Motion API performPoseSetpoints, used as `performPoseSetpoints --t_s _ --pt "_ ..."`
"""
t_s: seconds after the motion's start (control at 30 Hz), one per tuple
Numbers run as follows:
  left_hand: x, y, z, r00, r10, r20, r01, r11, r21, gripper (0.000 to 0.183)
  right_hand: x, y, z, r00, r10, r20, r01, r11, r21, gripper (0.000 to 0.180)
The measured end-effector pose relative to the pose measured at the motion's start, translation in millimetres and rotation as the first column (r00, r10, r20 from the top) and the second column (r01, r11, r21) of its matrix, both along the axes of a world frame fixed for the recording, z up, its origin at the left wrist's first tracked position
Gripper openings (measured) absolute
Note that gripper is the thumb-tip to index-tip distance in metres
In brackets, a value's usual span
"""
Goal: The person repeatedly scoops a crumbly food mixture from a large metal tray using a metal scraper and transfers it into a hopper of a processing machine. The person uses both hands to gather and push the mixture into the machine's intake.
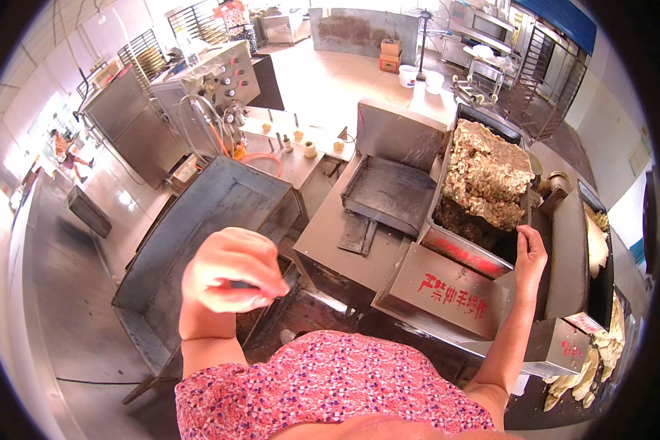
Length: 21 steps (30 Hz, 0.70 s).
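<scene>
My left hand (234, 270) is raised in front of me with its fingers curled in against the thumb; nothing shows in it. Below it lies a large, empty grey metal trough (198, 236). My right hand (531, 250) is at the near right corner of a metal hopper (462, 254), fingertips close together by its rim. Whether they grip the rim is unclear. A thick, chunky mass of filling (487, 170) sits in the hopper, higher toward the back. Right of that hand stands a second hopper (569, 264) with pale dough (595, 242) inside.
A shallow metal tray (390, 190) rests on the machine left of the filling. Red writing marks a sloped metal cover (445, 291). Dough strips (577, 379) hang at the lower right. A control cabinet (214, 77) with knobs stands behind the trough. Two other people (236, 22) (66, 154) are farther off.
</scene>
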State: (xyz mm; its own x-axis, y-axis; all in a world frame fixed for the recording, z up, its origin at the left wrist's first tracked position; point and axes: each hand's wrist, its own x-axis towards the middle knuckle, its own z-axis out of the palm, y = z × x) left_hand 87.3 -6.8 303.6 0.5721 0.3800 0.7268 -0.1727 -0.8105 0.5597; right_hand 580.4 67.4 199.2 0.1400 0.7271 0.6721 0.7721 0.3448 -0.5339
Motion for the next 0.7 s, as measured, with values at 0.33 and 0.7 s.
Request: performPoseSetpoints --t_s 0.33,0.7 --pt "24 33 -66 0.948 0.237 -0.214 -0.283 0.933 -0.221 0.011 -5 -5 4 0.995 -0.074 0.065 0.075 0.997 -0.020 0.006" --pt "73 63 -91 0.969 0.081 -0.235 -0.173 0.899 -0.402 0.009 -8 -16 12 0.917 -0.230 0.325 0.192 0.971 0.146 0.022"
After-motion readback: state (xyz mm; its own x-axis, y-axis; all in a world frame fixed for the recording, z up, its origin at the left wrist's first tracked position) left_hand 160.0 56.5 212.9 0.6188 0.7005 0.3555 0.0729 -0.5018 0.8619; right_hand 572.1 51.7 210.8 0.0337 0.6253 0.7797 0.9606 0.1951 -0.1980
